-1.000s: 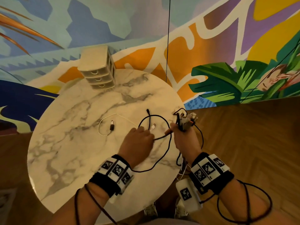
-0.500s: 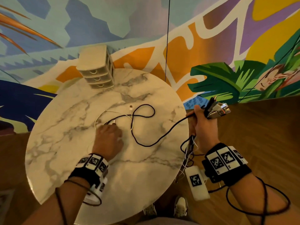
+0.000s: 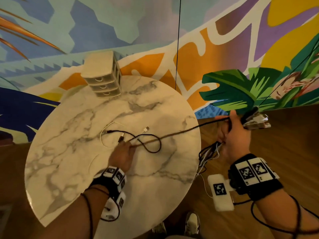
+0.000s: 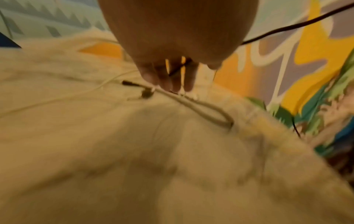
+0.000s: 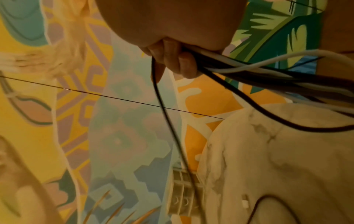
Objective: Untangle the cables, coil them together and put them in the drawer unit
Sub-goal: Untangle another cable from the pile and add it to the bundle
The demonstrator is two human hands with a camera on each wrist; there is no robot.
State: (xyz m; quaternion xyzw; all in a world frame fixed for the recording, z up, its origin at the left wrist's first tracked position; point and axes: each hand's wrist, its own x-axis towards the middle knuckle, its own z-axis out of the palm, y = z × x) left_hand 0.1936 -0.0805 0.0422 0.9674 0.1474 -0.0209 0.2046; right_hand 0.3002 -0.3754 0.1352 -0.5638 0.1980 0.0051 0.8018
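On the round marble table [image 3: 69,169], a black cable [image 3: 155,147] lies looped across a thin white cable [image 3: 101,137]. My left hand [image 3: 123,152] reaches down with straight fingers [image 4: 172,84] and presses on the crossing cables. From there the black cable [image 5: 168,121] runs taut to my right hand [image 3: 234,135]. That hand is off the table's right edge and grips a bundle of black and white cables [image 5: 249,71], with plugs [image 3: 255,119] sticking out above the fist. The beige three-drawer unit [image 3: 101,78] stands at the table's far edge, all drawers closed.
A painted mural wall rises behind the table, with a thin black wire [image 3: 177,49] hanging down it. Wooden floor [image 3: 276,169] lies to the right, and shoes [image 3: 191,223] show under the table's near edge. Loose cable loops [image 3: 205,156] dangle below my right hand.
My right hand has swung out to the right past the table edge, drawing the black cable taut. My left hand went left to the white cable, then came back to the crossing.
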